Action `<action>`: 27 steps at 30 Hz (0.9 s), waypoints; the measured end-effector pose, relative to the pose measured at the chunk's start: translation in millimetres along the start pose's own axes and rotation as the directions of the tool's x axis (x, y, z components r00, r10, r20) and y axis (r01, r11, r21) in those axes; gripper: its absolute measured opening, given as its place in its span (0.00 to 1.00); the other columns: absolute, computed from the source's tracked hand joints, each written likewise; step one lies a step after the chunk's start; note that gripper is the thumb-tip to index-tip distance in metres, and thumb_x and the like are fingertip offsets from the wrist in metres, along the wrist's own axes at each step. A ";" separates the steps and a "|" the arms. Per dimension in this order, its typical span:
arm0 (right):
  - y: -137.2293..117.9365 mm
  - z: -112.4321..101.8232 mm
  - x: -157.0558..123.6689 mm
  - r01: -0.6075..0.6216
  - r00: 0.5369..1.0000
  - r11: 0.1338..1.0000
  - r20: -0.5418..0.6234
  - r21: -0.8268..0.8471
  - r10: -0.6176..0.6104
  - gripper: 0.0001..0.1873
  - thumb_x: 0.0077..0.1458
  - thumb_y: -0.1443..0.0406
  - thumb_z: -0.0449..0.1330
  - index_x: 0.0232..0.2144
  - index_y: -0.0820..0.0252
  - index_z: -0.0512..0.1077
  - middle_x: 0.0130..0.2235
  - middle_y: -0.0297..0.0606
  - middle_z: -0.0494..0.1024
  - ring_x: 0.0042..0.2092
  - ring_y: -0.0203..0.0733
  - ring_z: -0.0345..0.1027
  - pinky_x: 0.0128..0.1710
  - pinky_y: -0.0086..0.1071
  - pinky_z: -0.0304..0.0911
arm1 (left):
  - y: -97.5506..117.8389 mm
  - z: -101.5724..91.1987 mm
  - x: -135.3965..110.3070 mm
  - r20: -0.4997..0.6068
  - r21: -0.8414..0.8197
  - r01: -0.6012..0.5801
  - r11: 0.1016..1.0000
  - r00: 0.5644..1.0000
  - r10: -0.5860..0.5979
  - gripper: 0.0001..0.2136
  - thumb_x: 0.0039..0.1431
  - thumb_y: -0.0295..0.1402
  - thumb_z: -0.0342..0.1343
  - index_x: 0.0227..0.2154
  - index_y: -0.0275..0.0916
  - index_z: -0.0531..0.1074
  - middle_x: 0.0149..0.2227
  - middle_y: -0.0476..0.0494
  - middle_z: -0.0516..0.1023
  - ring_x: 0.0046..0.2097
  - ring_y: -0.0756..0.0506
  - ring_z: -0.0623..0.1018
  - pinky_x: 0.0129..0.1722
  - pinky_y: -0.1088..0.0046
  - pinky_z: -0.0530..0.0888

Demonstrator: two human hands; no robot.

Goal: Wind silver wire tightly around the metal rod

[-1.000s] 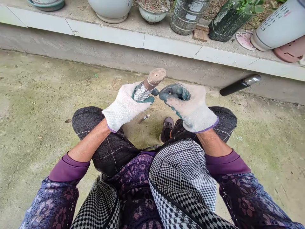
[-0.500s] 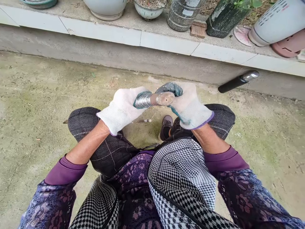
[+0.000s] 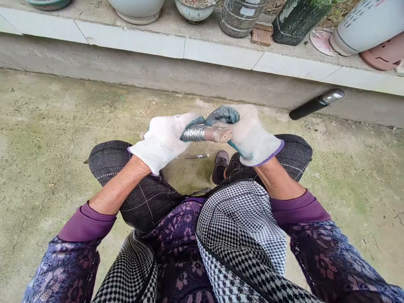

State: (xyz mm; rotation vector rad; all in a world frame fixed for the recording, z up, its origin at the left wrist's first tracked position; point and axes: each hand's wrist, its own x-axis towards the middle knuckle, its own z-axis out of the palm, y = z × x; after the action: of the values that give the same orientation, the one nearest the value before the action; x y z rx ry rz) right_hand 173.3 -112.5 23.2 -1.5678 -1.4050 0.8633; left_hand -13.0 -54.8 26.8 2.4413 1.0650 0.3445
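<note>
Wire-wound stick: the stick (image 3: pixel 210 133) is lying crosswise above the gap between the knees, its cut end pointing toward the right; silvery wire (image 3: pixel 194 132) is wrapping its middle.
Left hand: the gloved left hand (image 3: pixel 168 134) is closing around the stick, its fingers hiding part of the shaft.
Right hand: the gloved right hand (image 3: pixel 248 130) is curling its fingers beside the cut end, which is overlapping the glove; whether it is pinching wire or the stick, I cannot tell.
Floor: a second, thinner stick (image 3: pixel 196 156) is resting on the concrete beneath the hands, near a shoe (image 3: pixel 221 164).
Black cylinder: the cylinder (image 3: pixel 311 107) is slanting near the wall, beyond the right hand and well apart from it.
Ledge: the tile-edged ledge (image 3: pixel 217 54) is running across the front, carrying a white pot (image 3: pixel 137 10), a bowl planter (image 3: pixel 195 11), a clear bottle (image 3: pixel 242 17), a wooden block (image 3: pixel 261 33) standing between it and a dark bottle (image 3: pixel 293 25), then a pink dish (image 3: pixel 320 41) and a leaning pale pot (image 3: pixel 362 29).
Lap: checked cloth (image 3: pixel 236 219) is bunching below the hands; dark trousers (image 3: pixel 110 162) are flanking them.
</note>
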 end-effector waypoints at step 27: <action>1.3 -8.1 -2.6 -0.261 0.961 0.954 0.130 0.150 0.243 0.06 0.45 0.61 0.66 0.24 0.54 0.73 0.18 0.30 0.64 0.18 0.35 0.52 0.14 0.33 0.52 | 1.0 1.3 -0.4 -0.092 -0.541 -0.034 0.840 0.996 -0.019 0.11 0.49 0.34 0.62 0.35 0.35 0.77 0.36 0.44 0.81 0.39 0.45 0.78 0.41 0.70 0.75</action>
State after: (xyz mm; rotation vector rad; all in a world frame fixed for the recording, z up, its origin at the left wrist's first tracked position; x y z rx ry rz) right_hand 180.8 -116.3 25.3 -1.6132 -1.1879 1.2050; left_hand -12.1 -56.1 26.1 1.9308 0.8461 0.6714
